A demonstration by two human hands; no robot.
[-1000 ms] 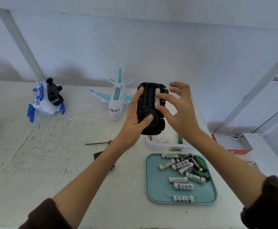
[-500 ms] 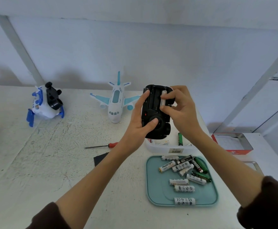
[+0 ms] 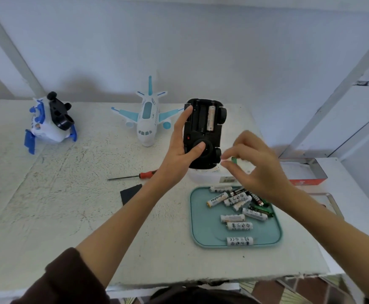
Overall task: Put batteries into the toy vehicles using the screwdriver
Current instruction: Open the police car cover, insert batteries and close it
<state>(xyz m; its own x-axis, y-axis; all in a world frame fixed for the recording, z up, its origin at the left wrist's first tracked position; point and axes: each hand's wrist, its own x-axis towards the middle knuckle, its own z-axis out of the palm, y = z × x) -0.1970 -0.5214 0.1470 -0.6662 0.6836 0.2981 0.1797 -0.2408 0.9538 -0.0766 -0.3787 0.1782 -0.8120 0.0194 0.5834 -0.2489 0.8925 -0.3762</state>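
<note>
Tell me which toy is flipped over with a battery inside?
The black toy car held up by the left hand; the airplane stands on the table.

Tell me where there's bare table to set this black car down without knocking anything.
Bare table lies nearest you, left of the teal tray and below the screwdriver. Another patch sits between the blue-and-white toy and the airplane. Crowded: the tray of batteries and the white container under the car.
</note>
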